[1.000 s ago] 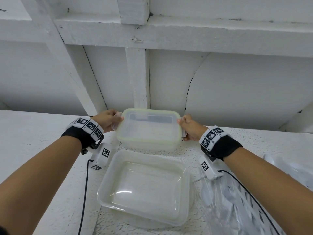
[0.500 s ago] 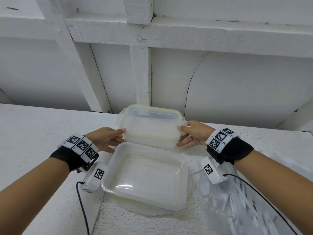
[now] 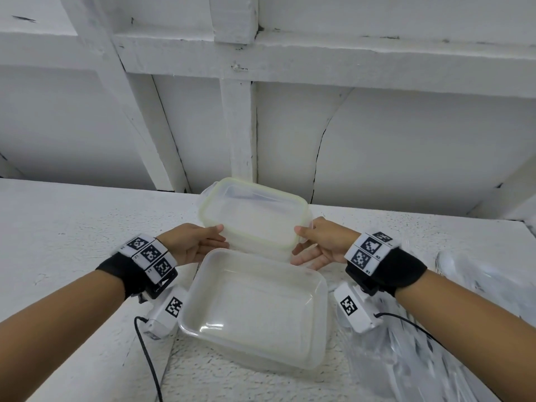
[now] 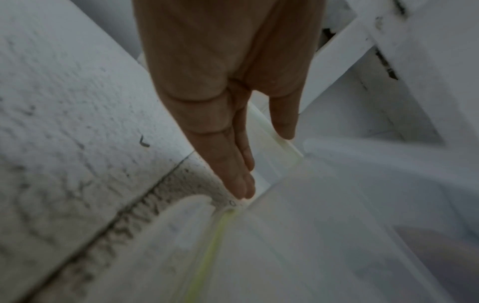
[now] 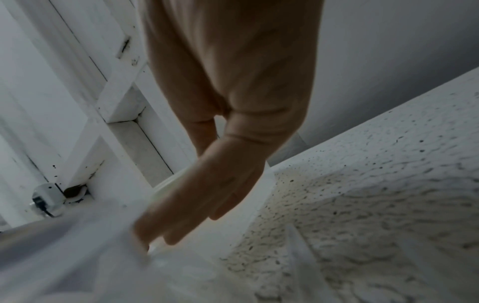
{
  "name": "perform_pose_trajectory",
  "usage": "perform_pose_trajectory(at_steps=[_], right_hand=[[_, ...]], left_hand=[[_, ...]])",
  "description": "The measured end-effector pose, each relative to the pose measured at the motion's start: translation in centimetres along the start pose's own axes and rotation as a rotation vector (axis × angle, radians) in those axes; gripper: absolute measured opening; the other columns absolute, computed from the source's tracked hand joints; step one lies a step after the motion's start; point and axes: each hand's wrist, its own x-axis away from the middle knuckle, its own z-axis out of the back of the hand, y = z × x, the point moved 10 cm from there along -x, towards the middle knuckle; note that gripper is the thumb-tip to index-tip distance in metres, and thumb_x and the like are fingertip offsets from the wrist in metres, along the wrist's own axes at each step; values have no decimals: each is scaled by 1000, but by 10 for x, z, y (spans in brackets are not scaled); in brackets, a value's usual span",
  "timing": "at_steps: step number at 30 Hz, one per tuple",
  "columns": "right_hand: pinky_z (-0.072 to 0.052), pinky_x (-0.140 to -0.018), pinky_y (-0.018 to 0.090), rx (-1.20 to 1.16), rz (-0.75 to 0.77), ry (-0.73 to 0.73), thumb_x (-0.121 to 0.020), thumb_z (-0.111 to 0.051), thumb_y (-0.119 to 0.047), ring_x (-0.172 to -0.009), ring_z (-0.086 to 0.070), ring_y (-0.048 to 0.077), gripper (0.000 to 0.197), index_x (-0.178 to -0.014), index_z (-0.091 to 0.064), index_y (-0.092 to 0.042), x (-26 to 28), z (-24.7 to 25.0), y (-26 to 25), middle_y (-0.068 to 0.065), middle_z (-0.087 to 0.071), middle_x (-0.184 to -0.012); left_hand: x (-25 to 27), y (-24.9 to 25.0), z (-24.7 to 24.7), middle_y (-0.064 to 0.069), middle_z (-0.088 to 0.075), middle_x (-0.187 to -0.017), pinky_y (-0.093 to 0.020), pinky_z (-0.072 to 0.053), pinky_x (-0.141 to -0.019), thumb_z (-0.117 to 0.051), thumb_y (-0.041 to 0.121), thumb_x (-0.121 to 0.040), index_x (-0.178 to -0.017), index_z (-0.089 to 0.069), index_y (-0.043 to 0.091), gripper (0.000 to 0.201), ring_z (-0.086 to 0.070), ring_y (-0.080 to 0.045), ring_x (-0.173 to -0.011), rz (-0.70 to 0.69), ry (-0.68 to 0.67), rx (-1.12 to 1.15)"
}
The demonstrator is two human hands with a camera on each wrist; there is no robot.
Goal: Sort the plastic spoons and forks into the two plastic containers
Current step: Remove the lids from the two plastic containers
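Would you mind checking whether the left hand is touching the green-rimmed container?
Touching: the head view shows the left hand's thumb on the green-rimmed container's near corner.

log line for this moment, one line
stage: setup | left hand: open, at lid | right hand: open, at lid | container: empty | cutlery bag: untouched

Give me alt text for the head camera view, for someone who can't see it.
Two hands, the left hand and right hand, touch either side of a green-rimmed plastic container on a white table. A second, open container sits empty nearer the viewer, with a clear bag of plastic cutlery at the right.
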Motion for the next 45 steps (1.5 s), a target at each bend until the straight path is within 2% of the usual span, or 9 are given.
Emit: perform_pose_trajectory(at_steps=[4, 7, 21, 26, 30, 34, 39, 42, 45], right_hand=[[-53, -45, 30, 25, -1, 40, -98, -47, -28, -68, -71, 25, 40, -125, -36, 0, -3, 2, 2, 18, -63, -93], [-54, -45, 31, 28, 8, 49, -98, -47, -29, -67, -71, 25, 44, -127, -33, -1, -5, 2, 3, 17, -63, -93], [-54, -46, 30, 32, 23, 55, -97, -47, -33, -68, -71, 24, 34, -115, -32, -8, -5, 3, 4, 13, -64, -91], [-55, -46, 30, 37, 25, 53, -97, -47, -32, -68, -71, 24, 34, -115, -33, -7, -5, 3, 4, 13, -64, -91], [-55, -47, 31, 55, 17, 48, -97, -46, -33, -68, -71, 22, 38, -120, -33, -6, -6, 2, 4, 13, -64, -91], [-55, -46, 31, 69, 14, 45, -97, -45, -34, -68, -71, 22, 42, -124, -34, -3, -6, 2, 3, 13, -64, -91], [-55, -46, 31, 49, 21, 50, -98, -44, -32, -63, -70, 19, 32, -114, -30, -9, -2, 1, 1, 12, -62, -89], [-57, -48, 32, 57, 23, 51, -98, -44, -33, -65, -70, 19, 32, -115, -30, -10, -1, 1, 1, 11, -62, -90], [-56, -47, 31, 58, 20, 64, -98, -44, -33, -64, -70, 19, 33, -116, -30, -10, -1, 1, 2, 11, -63, -90]], left_hand=[[-4, -3, -1, -9, -73, -78, -20, -57, -57, -54, 23, -92, -97, -62, -3, 27, -71, -11, -66, -9, -21, 91], [-7, -3, -2, -8, -73, -73, -18, -56, -55, -53, 22, -92, -94, -61, -2, 26, -70, -10, -63, -37, -17, 110], [-7, 1, -1, -11, -72, -72, -18, -56, -55, -50, 20, -95, -87, -63, -3, 28, -70, -12, -61, -79, -17, 62], [-3, -1, 0, -19, -72, -91, -22, -57, -55, -56, 24, -90, -98, -61, -4, 30, -72, -17, -68, 34, -35, 89], [-2, 3, -4, -17, -72, -84, -22, -57, -54, -57, 26, -90, -101, -59, -6, 34, -72, -16, -67, 80, -47, 73], [-4, 3, -10, -14, -73, -79, -20, -56, -53, -54, 21, -92, -97, -60, -3, 26, -71, -13, -64, 78, -69, 74], [-6, 0, -7, -10, -72, -74, -19, -55, -53, -50, 25, -93, -93, -62, -4, 31, -69, -12, -59, 41, -73, 24], [-6, 0, -9, -8, -70, -67, -18, -53, -50, -48, 26, -94, -93, -61, -6, 34, -66, -11, -55, 26, -80, 21], [-5, 0, -10, -11, -72, -72, -19, -54, -50, -48, 25, -94, -92, -62, -6, 34, -69, -13, -58, 35, -82, 45]])
